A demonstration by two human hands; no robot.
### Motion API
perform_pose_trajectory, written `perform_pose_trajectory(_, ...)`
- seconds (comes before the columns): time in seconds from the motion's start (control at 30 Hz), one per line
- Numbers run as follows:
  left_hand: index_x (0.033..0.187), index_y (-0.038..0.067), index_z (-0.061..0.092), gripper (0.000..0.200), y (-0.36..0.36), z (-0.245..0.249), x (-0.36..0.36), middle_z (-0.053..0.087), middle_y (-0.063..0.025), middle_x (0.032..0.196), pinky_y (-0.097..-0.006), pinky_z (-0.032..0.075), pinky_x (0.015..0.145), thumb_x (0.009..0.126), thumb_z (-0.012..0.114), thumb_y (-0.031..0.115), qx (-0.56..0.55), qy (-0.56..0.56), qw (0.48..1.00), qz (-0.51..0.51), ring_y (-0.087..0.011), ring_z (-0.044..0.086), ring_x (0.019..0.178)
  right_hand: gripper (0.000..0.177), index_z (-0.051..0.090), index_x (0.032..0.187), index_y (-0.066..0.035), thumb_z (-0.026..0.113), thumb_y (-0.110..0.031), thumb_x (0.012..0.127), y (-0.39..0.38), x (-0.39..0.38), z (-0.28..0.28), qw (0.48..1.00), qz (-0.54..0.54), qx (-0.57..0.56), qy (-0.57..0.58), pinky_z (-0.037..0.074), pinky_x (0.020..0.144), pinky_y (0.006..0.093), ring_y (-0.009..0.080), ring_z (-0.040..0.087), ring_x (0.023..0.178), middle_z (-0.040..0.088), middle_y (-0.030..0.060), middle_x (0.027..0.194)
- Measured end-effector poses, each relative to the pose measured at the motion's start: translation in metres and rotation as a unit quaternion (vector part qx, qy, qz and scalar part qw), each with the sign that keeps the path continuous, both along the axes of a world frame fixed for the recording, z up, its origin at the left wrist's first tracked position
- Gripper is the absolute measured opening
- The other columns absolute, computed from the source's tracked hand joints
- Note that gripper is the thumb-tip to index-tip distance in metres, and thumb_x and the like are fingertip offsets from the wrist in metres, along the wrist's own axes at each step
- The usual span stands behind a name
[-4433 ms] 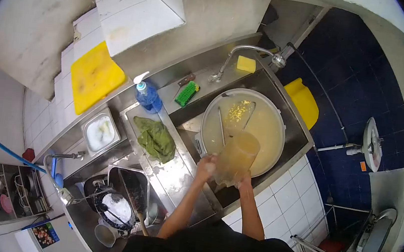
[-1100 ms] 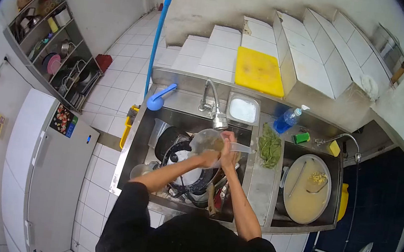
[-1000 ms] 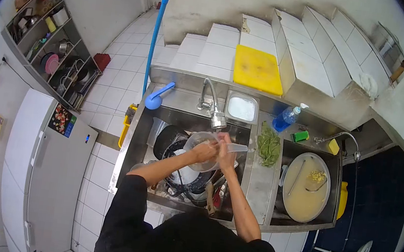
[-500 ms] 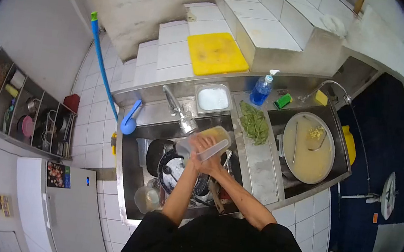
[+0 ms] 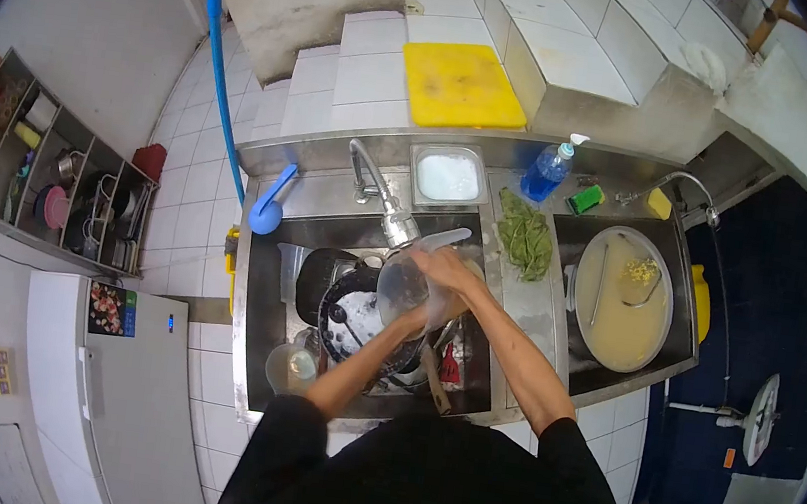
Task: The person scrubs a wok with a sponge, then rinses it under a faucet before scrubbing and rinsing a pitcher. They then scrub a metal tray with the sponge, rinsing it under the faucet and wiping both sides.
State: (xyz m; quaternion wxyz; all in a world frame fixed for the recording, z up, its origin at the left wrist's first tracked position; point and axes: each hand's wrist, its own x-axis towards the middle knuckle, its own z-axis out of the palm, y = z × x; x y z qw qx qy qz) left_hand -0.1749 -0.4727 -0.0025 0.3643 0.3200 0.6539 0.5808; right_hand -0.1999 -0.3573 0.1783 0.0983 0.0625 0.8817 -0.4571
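I hold a translucent plastic jug (image 5: pixel 400 290) tilted under the faucet (image 5: pixel 399 223), its long handle (image 5: pixel 445 238) pointing up and to the right. My right hand (image 5: pixel 449 272) is closed on the jug near the handle. My left hand (image 5: pixel 428 316) is at its lower right side, the fingers mostly hidden by the plastic. Below the jug, a black pan (image 5: pixel 355 319) with white suds and a dark ladle lies in the left sink basin (image 5: pixel 257 375). A wooden handle (image 5: pixel 434 379) leans beside the pan.
A second clear container (image 5: pixel 290 369) stands in the basin. Along the counter are a blue dipper (image 5: pixel 267 213), a metal tray of suds (image 5: pixel 448 175), leafy greens (image 5: pixel 524 237), a blue soap bottle (image 5: pixel 546 172) and a green sponge (image 5: pixel 586 200). The right basin holds a large pot (image 5: pixel 616 328) of cloudy liquid.
The jug has turned in my hands, its handle swinging from the lower right to the upper right. My left hand has moved lower and right, apart from the right hand. The view has shifted slightly.
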Motion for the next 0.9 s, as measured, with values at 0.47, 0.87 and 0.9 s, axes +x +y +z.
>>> perform_pose_trajectory(0.47,0.118,0.003,0.056,0.039,0.007,-0.020,0.005,0.056,-0.0210,0.122,-0.0430,0.040,0.099,0.087,0.059,0.026,0.043,-0.111,0.993,-0.007,-0.0388,0.050,0.116,0.062,0.069,0.093,-0.006,0.035,-0.058,0.090,0.009,-0.006,-0.070,0.998,-0.005,-0.018,-0.054,0.046,0.086,0.0365,0.0307,0.064,0.094,0.069,0.0142,0.096)
perform_pose_trajectory(0.87,0.124,0.003,0.054,0.035,0.021,0.003,-0.004,0.054,-0.0106,0.125,-0.0321,0.041,0.097,0.095,0.056,0.023,0.080,-0.048,0.995,-0.042,-0.0180,0.050,0.113,0.050,0.063,0.107,-0.003,0.036,-0.043,0.094,-0.017,0.009,-0.011,0.992,-0.008,0.122,-0.019,0.046,0.085,0.0382,0.0309,0.062,0.097,0.067,0.0165,0.104)
perform_pose_trajectory(0.9,0.124,0.002,0.054,0.035,-0.008,0.069,-0.006,0.059,-0.0093,0.119,-0.0299,0.041,0.097,0.096,0.054,0.022,0.016,-0.303,0.953,-0.001,-0.0150,0.053,0.111,0.048,0.062,0.109,-0.005,0.036,-0.043,0.094,-0.013,0.012,-0.014,0.997,-0.042,0.067,0.014,0.045,0.086,0.0403,0.0346,0.060,0.098,0.065,0.0178,0.106)
